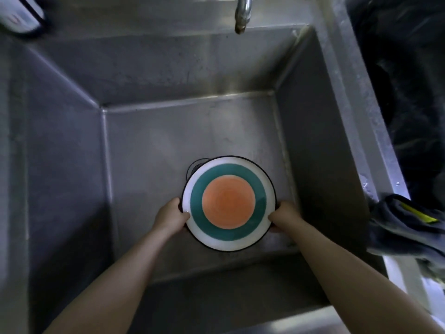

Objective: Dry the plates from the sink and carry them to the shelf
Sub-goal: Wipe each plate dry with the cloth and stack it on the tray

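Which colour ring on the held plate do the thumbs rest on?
The outer white ring. Both the left hand and right hand lay thumbs there, short of the teal band and orange centre of the plate.

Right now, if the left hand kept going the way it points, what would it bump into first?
The left hand already grips the plate rim, pointing right. Going on, it would push the plate toward the right hand first, as far as this view shows.

A plate (228,203) is held low inside the sink (72,131), below the tap (243,14); a cloth (407,225) is draped over the sink's right rim.
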Demonstrator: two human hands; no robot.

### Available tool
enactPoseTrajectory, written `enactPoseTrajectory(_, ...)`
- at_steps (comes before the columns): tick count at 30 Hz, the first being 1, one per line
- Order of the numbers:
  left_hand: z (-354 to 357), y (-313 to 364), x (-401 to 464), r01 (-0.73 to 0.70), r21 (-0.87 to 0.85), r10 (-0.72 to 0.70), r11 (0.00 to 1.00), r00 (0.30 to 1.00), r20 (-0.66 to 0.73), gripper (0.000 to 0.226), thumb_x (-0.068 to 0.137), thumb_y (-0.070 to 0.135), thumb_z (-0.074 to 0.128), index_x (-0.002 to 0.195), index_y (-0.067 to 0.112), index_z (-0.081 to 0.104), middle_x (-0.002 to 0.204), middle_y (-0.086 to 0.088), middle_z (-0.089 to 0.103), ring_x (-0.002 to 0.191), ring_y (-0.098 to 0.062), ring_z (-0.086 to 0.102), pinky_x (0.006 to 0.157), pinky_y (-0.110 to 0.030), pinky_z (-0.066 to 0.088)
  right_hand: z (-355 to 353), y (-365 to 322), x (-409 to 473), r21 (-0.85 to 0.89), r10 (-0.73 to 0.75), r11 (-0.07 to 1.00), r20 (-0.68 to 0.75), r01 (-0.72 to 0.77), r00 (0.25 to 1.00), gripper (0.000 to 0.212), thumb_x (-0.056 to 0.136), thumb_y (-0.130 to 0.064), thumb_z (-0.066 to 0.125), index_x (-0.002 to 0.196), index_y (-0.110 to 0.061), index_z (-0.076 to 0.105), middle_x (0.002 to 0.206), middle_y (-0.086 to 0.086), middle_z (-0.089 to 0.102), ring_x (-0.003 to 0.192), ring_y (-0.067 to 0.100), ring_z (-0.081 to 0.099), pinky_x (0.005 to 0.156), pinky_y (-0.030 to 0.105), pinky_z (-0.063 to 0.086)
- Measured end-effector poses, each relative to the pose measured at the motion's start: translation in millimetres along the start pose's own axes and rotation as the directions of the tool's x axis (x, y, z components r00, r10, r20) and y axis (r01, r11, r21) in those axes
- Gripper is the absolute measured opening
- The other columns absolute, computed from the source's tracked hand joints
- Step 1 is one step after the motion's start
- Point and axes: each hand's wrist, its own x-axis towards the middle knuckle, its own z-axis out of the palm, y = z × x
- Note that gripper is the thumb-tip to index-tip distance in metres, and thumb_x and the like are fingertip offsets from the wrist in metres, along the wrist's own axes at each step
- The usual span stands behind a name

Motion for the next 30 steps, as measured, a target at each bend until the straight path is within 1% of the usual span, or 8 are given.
enactPoseTrajectory(3, -27.6, 1.6, -13.9, -0.055, 0.035, 0.059, 0.998, 0.988, -0.14, 0.018, 0.075, 0.013, 0.062, 0.083, 0.026, 0.052, 0.089, -0.001, 0.068, 0.069, -0.018, 0.059, 0.056, -0.028, 0.047, -4.1, -22.2, -22.6, 0.062, -0.086, 0.994, 0.0, 0.086, 0.996, 0.024, 0.083, 0.001, 0.054, 0.086, -0.023, 0.048, 0.089, 0.005, 0.058, 0.076, 0.022, 0.062, 0.04, 0.024, 0.049)
enactPoseTrajectory(7, -66.2, 17.8, -41.0, -0.132, -0.115, 0.104, 0.985, 0.969, -0.224, 0.015, 0.079, 0.005, 0.057, 0.084, 0.018, 0.051, 0.086, -0.008, 0.064, 0.075, -0.031, 0.066, 0.064, -0.048, 0.059, -12.7, -51.5, -60.6, 0.132, -0.218, 0.965, -0.09, 0.229, 0.972, 0.021, 0.08, -0.003, 0.055, 0.083, -0.024, 0.05, 0.086, 0.006, 0.062, 0.07, 0.024, 0.067, 0.045, 0.029, 0.055)
enactPoseTrajectory(15, -132.2, 68.0, -117.6, -0.343, 0.002, 0.296, 0.939, 0.81, -0.506, 0.022, 0.085, 0.012, 0.06, 0.073, 0.021, 0.045, 0.074, 0.001, 0.064, 0.071, -0.032, 0.069, 0.068, -0.047, 0.056, -47.5, -84.0, -137.1, 0.261, -0.473, 0.811, -0.236, 0.524, 0.849, 0.026, 0.077, 0.004, 0.055, 0.087, -0.02, 0.052, 0.092, 0.006, 0.063, 0.08, 0.025, 0.066, 0.051, 0.037, 0.059)
enactPoseTrajectory(18, -149.0, 88.2, -150.1, -0.439, 0.004, 0.36, 0.898, 0.731, -0.579, 0.009, 0.086, 0.012, 0.059, 0.084, 0.015, 0.05, 0.078, -0.009, 0.069, 0.074, -0.033, 0.069, 0.07, -0.046, 0.055, -72.3, -94.2, -172.2, 0.209, -0.577, 0.727, -0.33, 0.654, 0.747, 0.024, 0.071, 0.0, 0.055, 0.081, -0.022, 0.049, 0.085, 0.004, 0.063, 0.078, 0.026, 0.067, 0.053, 0.044, 0.059)
enactPoseTrajectory(23, -171.3, 127.4, -216.8, -0.572, 0.144, 0.472, 0.808, 0.481, -0.739, 0.011, 0.084, 0.01, 0.061, 0.092, 0.014, 0.056, 0.07, -0.004, 0.067, 0.066, -0.027, 0.06, 0.06, -0.034, 0.046, -123.6, -108.1, -238.5, 0.159, -0.719, 0.53, -0.437, 0.833, 0.54, 0.027, 0.066, -0.006, 0.056, 0.082, -0.027, 0.05, 0.078, -0.003, 0.064, 0.081, 0.026, 0.066, 0.065, 0.052, 0.058)
enactPoseTrajectory(26, -177.3, 147.4, -256.8, -0.556, 0.23, 0.477, 0.799, 0.353, -0.805, 0.013, 0.086, 0.009, 0.063, 0.077, 0.001, 0.058, 0.05, 0.001, 0.053, 0.053, -0.029, 0.056, 0.051, -0.028, 0.036, -155.9, -108.1, -275.4, 0.055, -0.806, 0.396, -0.458, 0.917, 0.376, 0.031, 0.071, -0.004, 0.054, 0.092, -0.026, 0.052, 0.081, -0.01, 0.065, 0.08, 0.018, 0.064, 0.071, 0.049, 0.057)
enactPoseTrajectory(28, -178.2, 159.5, -282.7, -0.548, 0.279, 0.487, 0.789, 0.279, -0.828, 0.021, 0.087, 0.007, 0.064, 0.073, -0.008, 0.06, 0.038, 0.014, 0.037, 0.038, -0.007, 0.05, 0.041, -0.015, 0.029, -179.9, -106.0, -299.3, -0.007, -0.85, 0.307, -0.451, 0.952, 0.271, 0.036, 0.074, -0.001, 0.053, 0.093, -0.031, 0.051, 0.084, -0.015, 0.064, 0.079, 0.01, 0.061, 0.075, 0.041, 0.056)
enactPoseTrajectory(30, -177.4, 170.5, -309.7, -0.545, 0.3, 0.481, 0.783, 0.225, -0.847, 0.03, 0.088, 0.005, 0.064, 0.08, -0.023, 0.059, 0.038, 0.016, 0.032, 0.035, -0.003, 0.045, 0.04, -0.012, 0.03, -204.0, -101.7, -321.6, -0.071, -0.879, 0.229, -0.444, 0.971, 0.175, 0.04, 0.076, 0.0, 0.055, 0.093, -0.035, 0.05, 0.084, -0.015, 0.062, 0.08, 0.01, 0.059, 0.073, 0.028, 0.051)
